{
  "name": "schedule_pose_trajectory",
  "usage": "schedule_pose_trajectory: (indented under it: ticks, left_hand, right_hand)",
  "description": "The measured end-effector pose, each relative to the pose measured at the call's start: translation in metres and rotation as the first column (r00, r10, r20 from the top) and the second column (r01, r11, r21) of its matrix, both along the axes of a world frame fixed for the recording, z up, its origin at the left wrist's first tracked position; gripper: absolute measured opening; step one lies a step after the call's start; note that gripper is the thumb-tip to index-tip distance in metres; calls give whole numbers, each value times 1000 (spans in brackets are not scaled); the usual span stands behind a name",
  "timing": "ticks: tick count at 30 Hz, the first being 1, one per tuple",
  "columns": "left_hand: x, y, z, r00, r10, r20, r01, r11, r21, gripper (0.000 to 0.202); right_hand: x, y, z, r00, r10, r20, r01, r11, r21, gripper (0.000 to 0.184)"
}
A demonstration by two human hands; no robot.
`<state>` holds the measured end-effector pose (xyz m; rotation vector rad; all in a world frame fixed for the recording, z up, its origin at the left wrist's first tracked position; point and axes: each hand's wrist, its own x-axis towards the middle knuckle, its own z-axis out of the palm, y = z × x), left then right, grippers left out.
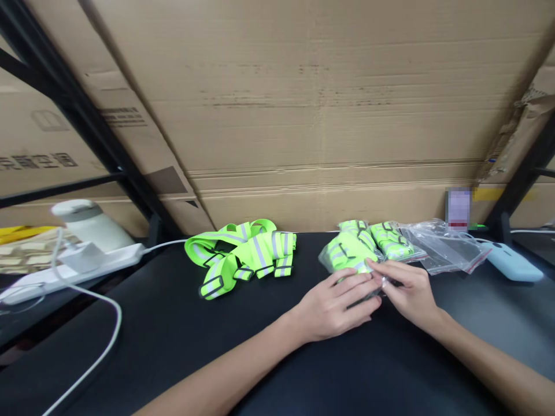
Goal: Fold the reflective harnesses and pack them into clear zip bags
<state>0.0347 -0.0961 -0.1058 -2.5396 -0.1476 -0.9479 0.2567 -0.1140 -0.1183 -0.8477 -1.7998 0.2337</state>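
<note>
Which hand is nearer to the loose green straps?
Left. The left hand is right of the loose green straps, closer to the person, not touching them; the right hand is farther right, beyond the left.

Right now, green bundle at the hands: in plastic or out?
In: the clear bag shows left of the green bundle. Sealed or not, cannot tell: left hand and right hand partly cover the near end.

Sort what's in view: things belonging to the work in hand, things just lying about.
Seemingly in the work:
bagged green straps, held by left hand and right hand
bagged bundles behind
loose green straps
clear bags

Probably just lying about:
light blue object
white flask
white power strip
</note>
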Motion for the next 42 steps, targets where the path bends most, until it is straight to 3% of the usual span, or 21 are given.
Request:
schedule_pose_trajectory:
  ticks: [3,7,10,13,16,19,26,30,33,38,42]
  left_hand:
    - [-1,7,-4,998,61,-13,-62,987,-149,36]
    - [-7,15,-9,989,143,48,-125,953,-277,9]
    - [-12,19,-12,969,238,60,-207,924,-320,11]
    - [-16,17,-11,918,396,-5,-357,822,-443,10]
    - [-17,14,-9,869,474,-141,-472,711,-520,17]
    - [-17,14,-10,847,498,-187,-514,678,-525,21]
    - [-34,30,-12,874,468,-132,-444,656,-610,21]
    - [-54,41,-10,912,406,-60,-310,586,-749,19]
    - [-62,45,-8,913,404,-47,-284,549,-786,17]
    - [-61,44,-6,946,314,-80,-256,573,-779,4]
    - [-56,45,-14,935,353,-41,-245,558,-793,8]
  right_hand:
    - [6,6,-2,997,-78,18,79,993,-88,29]
    - [1,9,-7,996,20,82,1,967,-254,33]
    - [-4,10,-11,993,11,121,24,959,-282,29]
    - [-4,10,-13,991,4,130,37,948,-315,22]
    - [-4,11,-13,985,45,169,16,941,-339,18]
    - [-5,14,-12,959,85,269,8,946,-325,17]
    - [-32,33,-10,813,31,581,108,974,-202,15]
    - [-43,38,-11,829,-6,559,137,972,-193,18]
    - [-41,38,-15,850,-22,527,145,971,-193,26]
    - [-33,41,-18,891,-26,453,125,974,-189,31]
    - [-33,40,-17,912,47,407,15,989,-149,29]
